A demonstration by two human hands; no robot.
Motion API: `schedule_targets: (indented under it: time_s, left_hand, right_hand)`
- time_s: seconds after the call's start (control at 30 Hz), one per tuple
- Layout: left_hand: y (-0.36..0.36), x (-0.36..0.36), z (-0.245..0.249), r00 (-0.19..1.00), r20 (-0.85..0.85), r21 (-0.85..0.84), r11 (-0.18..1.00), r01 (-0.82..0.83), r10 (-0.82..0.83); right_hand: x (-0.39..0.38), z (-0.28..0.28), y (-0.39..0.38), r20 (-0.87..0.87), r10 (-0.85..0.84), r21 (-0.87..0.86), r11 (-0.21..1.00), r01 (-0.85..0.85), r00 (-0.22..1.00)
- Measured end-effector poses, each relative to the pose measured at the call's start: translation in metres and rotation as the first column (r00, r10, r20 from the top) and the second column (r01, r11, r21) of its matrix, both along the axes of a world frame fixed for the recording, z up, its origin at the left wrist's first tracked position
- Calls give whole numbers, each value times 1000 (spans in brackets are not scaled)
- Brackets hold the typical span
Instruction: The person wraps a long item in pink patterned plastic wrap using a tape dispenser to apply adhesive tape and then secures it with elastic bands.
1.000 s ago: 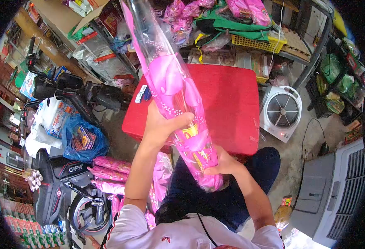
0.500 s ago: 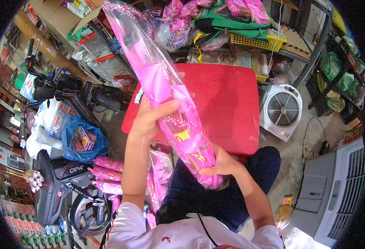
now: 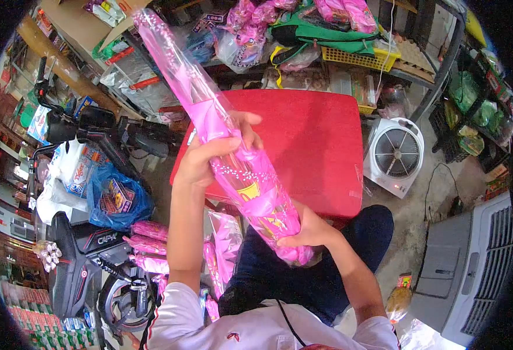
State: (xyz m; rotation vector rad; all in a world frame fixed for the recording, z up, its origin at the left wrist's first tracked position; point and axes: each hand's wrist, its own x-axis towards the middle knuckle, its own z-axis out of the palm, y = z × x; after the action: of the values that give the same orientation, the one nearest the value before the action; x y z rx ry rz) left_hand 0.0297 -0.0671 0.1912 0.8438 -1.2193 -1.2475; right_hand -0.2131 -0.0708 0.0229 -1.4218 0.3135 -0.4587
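A long pink and clear cellophane-wrapped bundle (image 3: 242, 175) slants from my lap up toward the far left, with a yellow label near its lower end. My left hand (image 3: 210, 154) is wrapped around its middle, thumb across the front. My right hand (image 3: 309, 230) grips the bunched lower end over my dark trousers. The bundle's clear top end reaches the shelves at the upper left.
A red plastic table (image 3: 320, 146) stands in front of me. Several pink wrapped packs (image 3: 151, 242) lie at my left beside a motorbike (image 3: 87, 256). A blue bag (image 3: 116, 198), a small white fan (image 3: 393, 154), a grey cooler (image 3: 466, 268) and crowded shelves (image 3: 326, 35) surround me.
My left hand has slid up the bundle, away from me. The bundle's top end has swung to the left. My right hand has stayed at the lower end.
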Motion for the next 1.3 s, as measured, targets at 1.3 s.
schedule_targets:
  time_s: [1.3]
  left_hand:
    - [0, 20, 9, 992, 19, -115, 986, -119, 122]
  right_hand:
    - [1, -7, -2, -8, -91, -127, 988, 90, 996]
